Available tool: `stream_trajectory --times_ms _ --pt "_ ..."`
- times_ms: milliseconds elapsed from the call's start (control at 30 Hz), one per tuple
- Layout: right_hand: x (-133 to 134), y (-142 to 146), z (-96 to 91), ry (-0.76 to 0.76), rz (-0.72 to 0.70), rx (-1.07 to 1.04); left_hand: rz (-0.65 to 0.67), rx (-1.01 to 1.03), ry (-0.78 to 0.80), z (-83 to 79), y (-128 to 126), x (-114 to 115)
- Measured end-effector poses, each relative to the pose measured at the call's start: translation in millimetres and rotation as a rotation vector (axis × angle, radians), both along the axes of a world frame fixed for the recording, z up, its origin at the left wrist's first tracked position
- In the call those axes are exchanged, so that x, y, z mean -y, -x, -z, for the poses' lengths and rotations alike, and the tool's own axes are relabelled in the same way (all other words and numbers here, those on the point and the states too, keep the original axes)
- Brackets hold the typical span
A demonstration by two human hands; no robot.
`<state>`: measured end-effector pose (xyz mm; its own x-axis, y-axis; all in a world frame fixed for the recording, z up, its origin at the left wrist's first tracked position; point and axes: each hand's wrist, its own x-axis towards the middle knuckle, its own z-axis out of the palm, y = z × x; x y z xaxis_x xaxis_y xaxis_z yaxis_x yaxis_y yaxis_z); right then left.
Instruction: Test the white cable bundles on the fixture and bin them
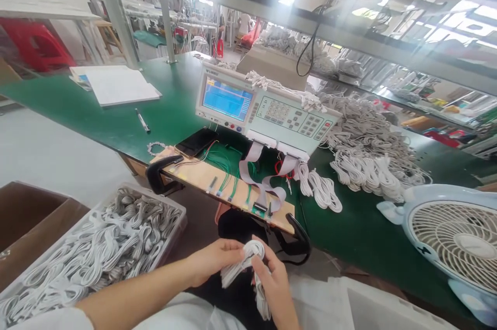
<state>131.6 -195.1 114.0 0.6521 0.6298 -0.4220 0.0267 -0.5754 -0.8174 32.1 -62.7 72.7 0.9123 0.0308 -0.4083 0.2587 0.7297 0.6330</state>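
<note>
A coiled bundle of white cable [254, 249] is held between my two hands above my lap. My left hand [219, 260] pinches its left side with thumb and fingers. From the right, my right hand [272, 275] grips the same bundle, its lower loops hanging beneath the fingers. Just beyond the hands is a wooden board [200, 177] with small connectors and green wires, clamped at the table edge. Grey ribbon cables [254, 156] run from it up to a bench tester [287, 118] with a lit blue screen.
A plastic bin [180, 211] full of coiled cables stands at lower left beside a cardboard box [46, 237]. More cable bundles [365, 138] are heaped on the green table [171, 92]. A fan [458, 237] sits at right; a phone [197, 141], pen [142, 120] and papers [120, 84] lie left.
</note>
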Motion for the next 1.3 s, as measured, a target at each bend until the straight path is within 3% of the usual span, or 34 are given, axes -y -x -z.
stream_trajectory --times_ms 133,200,333,600,667,833,1000,1133,1233,1300 --pt "3.1 -6.5 9.3 -0.005 0.200 0.304 -0.110 -0.064 0.069 3.1 -9.8 9.4" --pt "5.6 -5.9 11.3 0.007 0.202 0.349 -0.147 -0.102 0.111 6.7 -14.4 15.9" --pt "9.5 -1.8 14.4 0.007 0.163 0.287 -0.179 -0.124 0.102 11.2 -19.7 27.8" --pt "14.3 -0.3 41.4 -0.098 0.305 0.145 -0.261 -0.104 -0.031 20.6 -29.5 40.2" --pt "17.7 -1.9 47.3 -0.112 0.283 0.216 -0.235 -0.124 -0.013 21.8 -31.0 40.9" --pt "25.6 -11.2 54.3 -0.069 0.129 0.638 -0.238 -0.255 0.062 23.6 -32.0 41.0" --pt "25.0 -16.4 53.6 -0.029 -0.024 0.716 -0.127 -0.254 0.119 23.3 -30.9 35.6" --pt "27.0 -11.0 60.4 -0.002 -0.097 0.959 -0.115 -0.216 0.113 27.7 -34.2 30.5" --pt "27.9 -9.0 64.7 -0.023 -0.062 0.958 -0.208 -0.153 0.079 28.2 -35.3 28.9" --pt "26.3 -10.5 63.1 -0.060 -0.034 0.827 -0.245 -0.069 0.023 24.0 -33.6 28.9"
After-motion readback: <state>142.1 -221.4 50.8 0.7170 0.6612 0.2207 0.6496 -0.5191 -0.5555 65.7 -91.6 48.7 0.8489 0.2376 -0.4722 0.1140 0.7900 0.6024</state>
